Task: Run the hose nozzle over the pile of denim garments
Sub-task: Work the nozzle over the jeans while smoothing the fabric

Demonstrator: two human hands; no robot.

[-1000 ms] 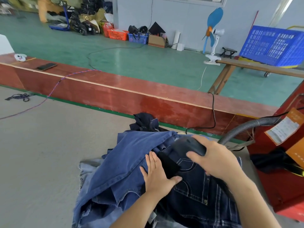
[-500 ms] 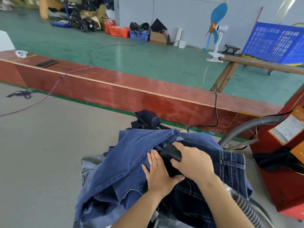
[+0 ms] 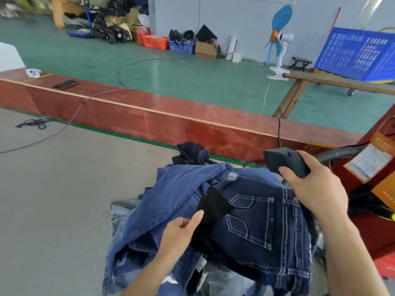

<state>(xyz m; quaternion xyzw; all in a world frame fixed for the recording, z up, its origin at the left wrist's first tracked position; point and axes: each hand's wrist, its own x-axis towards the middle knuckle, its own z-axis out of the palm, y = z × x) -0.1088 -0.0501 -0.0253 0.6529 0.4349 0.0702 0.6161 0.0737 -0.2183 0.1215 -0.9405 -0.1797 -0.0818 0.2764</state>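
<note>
The denim pile (image 3: 224, 221) ran off the bottom edge, its lower layers hidden, and the hose (image 3: 339, 153) vanished behind a red machine (image 3: 363, 231) at right. The pile lay on a grey table (image 3: 64, 199) edged by a red board (image 3: 171, 120), green floor (image 3: 192, 75) beyond. The right hand (image 3: 316, 186) clasped the nozzle (image 3: 286, 161), lifted above the pile's far right corner. The left hand (image 3: 181, 231) rested on the denim, fingers loose. A phone (image 3: 65, 84) lay on the board.

Right hand (image 3: 318, 184) raised with fingers curled in a grip; left hand (image 3: 179, 231) low, fingers relaxed.
</note>
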